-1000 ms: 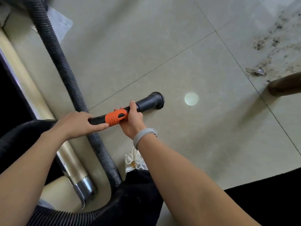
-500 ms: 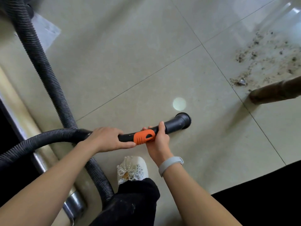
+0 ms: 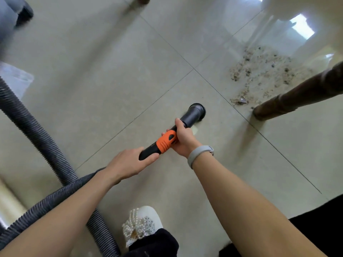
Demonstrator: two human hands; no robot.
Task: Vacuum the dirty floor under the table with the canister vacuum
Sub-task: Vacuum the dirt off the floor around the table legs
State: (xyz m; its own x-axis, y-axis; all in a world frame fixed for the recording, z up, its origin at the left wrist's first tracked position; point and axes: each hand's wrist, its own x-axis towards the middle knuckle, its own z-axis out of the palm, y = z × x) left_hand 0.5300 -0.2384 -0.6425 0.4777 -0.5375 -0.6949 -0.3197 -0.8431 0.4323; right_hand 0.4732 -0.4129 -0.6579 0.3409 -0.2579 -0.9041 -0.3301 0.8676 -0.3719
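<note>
- Low over the pale tiled floor, near the middle of the view, the black vacuum wand with its orange collar points up and to the right, its round mouth close to the tiles.
- Right hand wraps around the wand just ahead of the collar; a grey wristband sits on that wrist.
- Left hand grips the wand's rear end, fingers curled over it.
- Ribbed grey hose loops across the floor on the left.
- Dirt patch lies beyond the mouth, apart from it, beside a brown table leg.
- A white beaded shoe stands below the arms.
</note>
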